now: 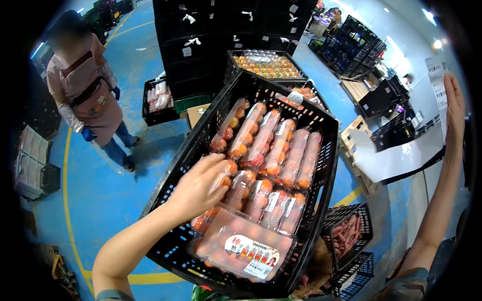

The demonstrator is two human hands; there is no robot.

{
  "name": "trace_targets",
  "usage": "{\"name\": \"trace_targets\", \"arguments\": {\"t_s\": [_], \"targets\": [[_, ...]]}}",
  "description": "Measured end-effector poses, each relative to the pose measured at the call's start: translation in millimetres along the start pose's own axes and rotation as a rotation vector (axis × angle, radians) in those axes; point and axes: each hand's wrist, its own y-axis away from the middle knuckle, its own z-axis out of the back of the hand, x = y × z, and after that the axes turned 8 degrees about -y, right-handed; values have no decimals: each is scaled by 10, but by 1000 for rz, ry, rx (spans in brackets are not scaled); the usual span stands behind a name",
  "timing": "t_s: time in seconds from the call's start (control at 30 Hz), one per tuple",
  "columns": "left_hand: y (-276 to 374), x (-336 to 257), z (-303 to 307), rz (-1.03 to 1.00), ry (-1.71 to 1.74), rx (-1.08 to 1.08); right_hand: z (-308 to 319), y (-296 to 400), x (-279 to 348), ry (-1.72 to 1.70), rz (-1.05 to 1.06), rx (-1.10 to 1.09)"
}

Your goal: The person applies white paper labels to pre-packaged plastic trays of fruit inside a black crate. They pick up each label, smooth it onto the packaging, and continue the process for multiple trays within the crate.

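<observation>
A black plastic crate [327,184] stands tilted in my view, holding clear plastic packs of small orange-red tomatoes [252,141] set on edge in two rows. My left hand [199,184] reaches over the crate's left side, its fingers around one pack [222,177] in the nearer row. White labels with print show on several packs. At the near end a pack lies flat [241,240], its lid bearing a round printed sticker and a smaller white label. Far to the right, my right hand [455,101] is raised and holds a strip of printed white labels [437,82].
A person in a pink apron [92,98] stands at left on the blue floor. Stacked black crates [211,34] rise behind, beside another tomato crate [263,64]. White sheet material [399,154] hangs at right, above a crate of sweet potatoes [348,233].
</observation>
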Motion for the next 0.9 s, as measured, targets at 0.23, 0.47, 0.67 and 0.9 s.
{"name": "trace_targets", "arguments": {"t_s": [0.23,0.47,0.67,0.9], "targets": [[-1014,-174,-1194,-247,-88,76,-396,290,146,68,82,492],[-1461,-216,-1973,-382,-385,-16,-1789,1097,-228,-35,34,833],[-1334,-142,-1906,-269,-277,-11,-2498,1201,-335,-222,-156,919],[-1535,-6,-1600,-88,-599,192,-2890,1501,-581,-687,-882,911]]}}
